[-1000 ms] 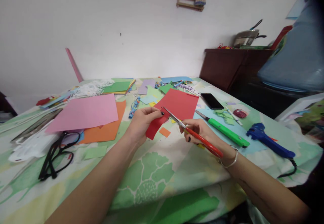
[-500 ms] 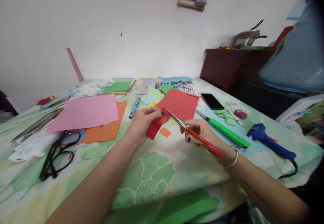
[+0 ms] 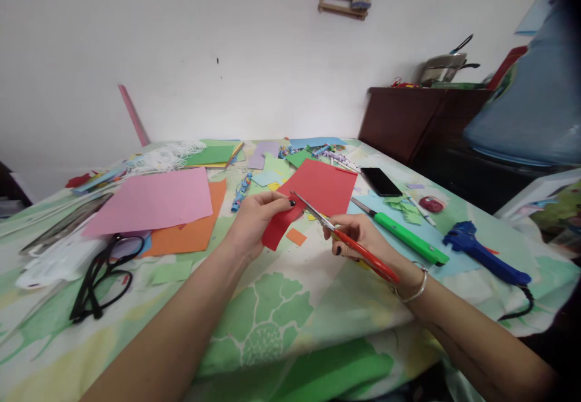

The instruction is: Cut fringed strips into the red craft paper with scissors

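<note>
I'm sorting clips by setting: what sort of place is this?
Probably a room at home, used for paper crafts: scissors at work over a floral tablecloth, and a pot on the cabinet.

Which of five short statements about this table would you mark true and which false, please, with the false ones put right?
1. The right hand holds the scissors. True.
2. The left hand holds the phone. False: it holds a piece of red paper.
3. The glasses lie to the left of both hands. True.
4. The pink paper lies underneath the orange paper. False: the pink paper is on top, partly covering the orange.
5. The blue glue gun lies to the right of the green knife. True.
</note>
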Available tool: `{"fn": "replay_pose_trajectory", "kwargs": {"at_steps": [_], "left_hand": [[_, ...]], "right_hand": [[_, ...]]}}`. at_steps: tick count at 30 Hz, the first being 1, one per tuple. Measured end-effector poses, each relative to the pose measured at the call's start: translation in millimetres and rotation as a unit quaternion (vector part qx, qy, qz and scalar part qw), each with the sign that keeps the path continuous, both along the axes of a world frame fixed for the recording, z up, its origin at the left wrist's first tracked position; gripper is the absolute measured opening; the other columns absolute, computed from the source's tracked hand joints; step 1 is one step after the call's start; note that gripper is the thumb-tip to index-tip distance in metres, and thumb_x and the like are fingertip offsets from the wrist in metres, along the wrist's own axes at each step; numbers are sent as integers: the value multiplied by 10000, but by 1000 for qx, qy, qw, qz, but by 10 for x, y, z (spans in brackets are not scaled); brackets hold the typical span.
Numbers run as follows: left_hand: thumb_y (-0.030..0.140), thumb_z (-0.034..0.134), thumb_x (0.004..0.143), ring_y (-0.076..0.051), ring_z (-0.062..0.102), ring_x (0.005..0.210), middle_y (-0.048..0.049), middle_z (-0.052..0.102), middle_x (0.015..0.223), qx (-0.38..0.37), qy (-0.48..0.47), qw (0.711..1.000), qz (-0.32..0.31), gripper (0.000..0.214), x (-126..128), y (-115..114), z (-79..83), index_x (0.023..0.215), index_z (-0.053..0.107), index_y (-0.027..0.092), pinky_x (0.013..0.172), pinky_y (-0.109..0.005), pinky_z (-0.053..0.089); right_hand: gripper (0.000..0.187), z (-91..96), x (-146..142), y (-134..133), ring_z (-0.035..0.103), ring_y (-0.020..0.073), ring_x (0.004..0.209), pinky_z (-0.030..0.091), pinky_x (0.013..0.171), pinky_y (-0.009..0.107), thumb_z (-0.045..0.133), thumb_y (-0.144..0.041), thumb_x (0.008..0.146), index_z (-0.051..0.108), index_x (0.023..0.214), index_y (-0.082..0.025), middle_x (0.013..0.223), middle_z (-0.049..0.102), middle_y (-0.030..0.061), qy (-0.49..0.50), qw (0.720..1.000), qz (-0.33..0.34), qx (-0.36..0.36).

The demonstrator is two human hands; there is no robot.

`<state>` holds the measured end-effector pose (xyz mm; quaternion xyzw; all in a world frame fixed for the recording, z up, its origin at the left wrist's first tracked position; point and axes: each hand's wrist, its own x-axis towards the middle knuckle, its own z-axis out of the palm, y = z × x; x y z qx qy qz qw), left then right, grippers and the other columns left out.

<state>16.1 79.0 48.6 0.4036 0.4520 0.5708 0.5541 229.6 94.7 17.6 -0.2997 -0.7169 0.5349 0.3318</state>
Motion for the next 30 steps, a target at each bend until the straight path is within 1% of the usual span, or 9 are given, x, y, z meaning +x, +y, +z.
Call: {"fn": "replay_pose_trajectory", "kwargs": {"at_steps": [8,15,27,30], "left_hand": [[191,745,624,-89,563,533,-17,653,626,3,1,1000,0,112,5,1,8,656,652,137,464,-173,391],[189,743,620,-87,554,516,-14,648,611,-2,2,1000,2,106,5,-3,10,649,654,141,452,-177,384],[177,737,629,-86,556,516,-8,641,606,1,-1,1000,-2,102,11,-17,21,642,644,138,442,-173,375],[177,739,630,-83,549,511,-5,640,605,-1,1,1000,-1,102,7,-14,24,649,646,140,437,-172,366]], "right_hand": [[310,-11,7,3,363,75,453,263,424,206,777,-357,644,594,783,-150,571,547,-24,-1,1000,-3,1],[295,-9,4,-5,330,66,441,232,407,199,769,-355,654,589,775,-155,557,531,-32,1,1000,-5,-3],[310,-11,4,-6,343,70,448,236,406,199,772,-379,660,585,770,-157,567,538,-23,0,1000,-7,-4],[307,-14,5,-4,326,68,446,229,399,197,769,-377,669,582,769,-154,563,536,-22,-1,1000,-7,-3]]}}
